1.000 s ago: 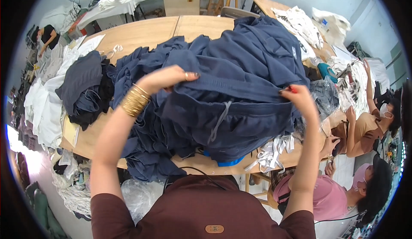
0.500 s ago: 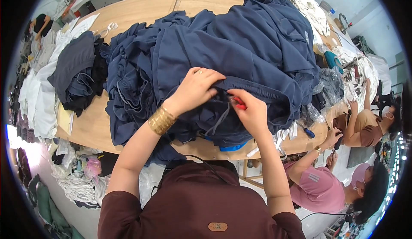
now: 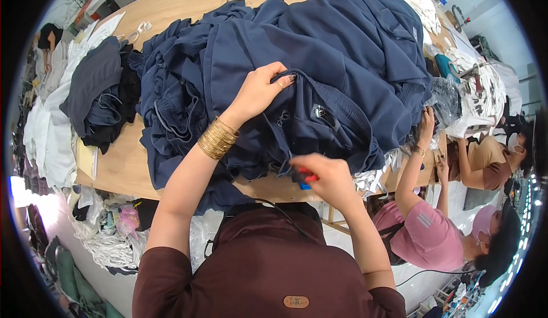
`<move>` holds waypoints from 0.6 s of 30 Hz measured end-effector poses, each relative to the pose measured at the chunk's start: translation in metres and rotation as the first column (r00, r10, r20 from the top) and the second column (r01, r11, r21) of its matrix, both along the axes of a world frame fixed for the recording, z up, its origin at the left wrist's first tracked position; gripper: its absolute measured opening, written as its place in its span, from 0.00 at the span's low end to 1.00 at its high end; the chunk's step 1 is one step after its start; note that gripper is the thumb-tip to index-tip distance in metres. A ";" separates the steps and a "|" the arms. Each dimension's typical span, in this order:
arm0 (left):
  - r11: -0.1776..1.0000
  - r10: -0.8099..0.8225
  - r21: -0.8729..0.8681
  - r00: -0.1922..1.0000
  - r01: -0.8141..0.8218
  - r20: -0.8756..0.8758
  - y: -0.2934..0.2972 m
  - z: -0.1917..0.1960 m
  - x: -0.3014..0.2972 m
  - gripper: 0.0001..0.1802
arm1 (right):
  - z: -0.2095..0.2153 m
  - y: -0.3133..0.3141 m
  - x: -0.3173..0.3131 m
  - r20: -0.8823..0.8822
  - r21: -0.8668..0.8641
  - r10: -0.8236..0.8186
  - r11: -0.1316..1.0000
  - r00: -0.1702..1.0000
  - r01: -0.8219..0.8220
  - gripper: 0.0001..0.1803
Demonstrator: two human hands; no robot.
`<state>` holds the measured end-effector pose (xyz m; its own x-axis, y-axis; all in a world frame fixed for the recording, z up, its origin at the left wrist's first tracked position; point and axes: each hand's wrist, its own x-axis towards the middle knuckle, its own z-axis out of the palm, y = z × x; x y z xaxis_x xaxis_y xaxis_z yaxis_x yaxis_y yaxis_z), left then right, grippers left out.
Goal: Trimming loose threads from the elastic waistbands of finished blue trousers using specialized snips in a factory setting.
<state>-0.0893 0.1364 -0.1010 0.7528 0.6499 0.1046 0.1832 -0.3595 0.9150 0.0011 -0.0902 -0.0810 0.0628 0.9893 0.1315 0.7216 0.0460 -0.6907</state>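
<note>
Navy garment (image 3: 319, 118): top item of a large navy pile (image 3: 319, 49) covering the middle of the wooden table (image 3: 123, 164) and reaching its near edge. Elastic waistband turned up; a small pale rectangular label (image 3: 319, 111) shows on the inner side of the waistband.

Left hand (image 3: 260, 92): rests on the garment, fingers and thumb pinching the waistband edge. Stack of gold bangles (image 3: 217, 137) on the wrist.

Right hand (image 3: 325, 175): at the near edge of the table, fingers closed around a small red tool (image 3: 308, 175); only a bit of the tool shows, its kind cannot be told. The hand is blurred.

Dark grey and black clothes (image 3: 100, 89): heap at the left part of the table, beside the navy pile.

White fabric (image 3: 51, 118): along the left edge of the table.

Clear plastic bag (image 3: 444, 98): crumpled, at the right edge.

Small blue tag (image 3: 305, 186): at the near edge, below the right hand.

Co-worker in a pink top (image 3: 422, 232): seated at the right edge, one hand (image 3: 427, 123) raised to the pile.
</note>
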 end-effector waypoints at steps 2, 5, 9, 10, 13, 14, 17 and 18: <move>1.000 0.015 0.017 1.000 -0.015 -0.013 -0.001 -0.001 -0.001 0.12 | -0.001 0.016 -0.006 -0.081 0.157 -0.166 0.972 0.983 0.177 0.18; 0.999 -0.004 0.032 1.000 0.004 -0.002 -0.001 -0.003 0.003 0.11 | -0.017 0.046 -0.016 0.005 0.304 -0.278 0.915 0.961 0.264 0.21; 1.000 0.006 0.019 0.998 -0.007 0.059 -0.002 -0.010 0.007 0.12 | -0.042 0.071 -0.010 0.229 0.206 -0.443 0.892 0.867 0.402 0.12; 0.999 0.022 0.041 0.999 -0.023 0.039 -0.002 -0.011 0.008 0.12 | -0.041 0.069 -0.009 -0.080 0.173 -0.448 0.873 0.890 0.455 0.08; 0.999 0.043 0.020 0.997 -0.045 0.070 0.005 -0.021 0.001 0.12 | 0.003 0.041 -0.002 -0.684 -0.169 -0.362 0.923 0.633 0.346 0.03; 0.999 0.039 0.018 0.997 -0.041 0.071 0.006 -0.021 0.000 0.12 | 0.017 0.023 0.007 -0.712 -0.248 -0.345 0.938 0.611 0.241 0.04; 0.999 0.021 0.030 0.998 -0.023 0.055 0.002 -0.015 0.005 0.13 | 0.034 -0.049 0.047 -0.637 -0.391 -0.059 0.884 0.769 -0.257 0.05; 0.999 0.025 0.018 0.999 -0.026 0.044 0.003 -0.014 0.003 0.13 | 0.048 -0.060 0.050 -0.487 -0.570 -0.128 0.796 0.864 -0.203 0.06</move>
<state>-0.0865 0.1393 -0.1150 0.7303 0.6666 0.1494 0.1526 -0.3723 0.9155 0.0509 -0.1498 -0.0330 -0.0861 0.8576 -0.5070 0.2957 -0.4640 -0.8351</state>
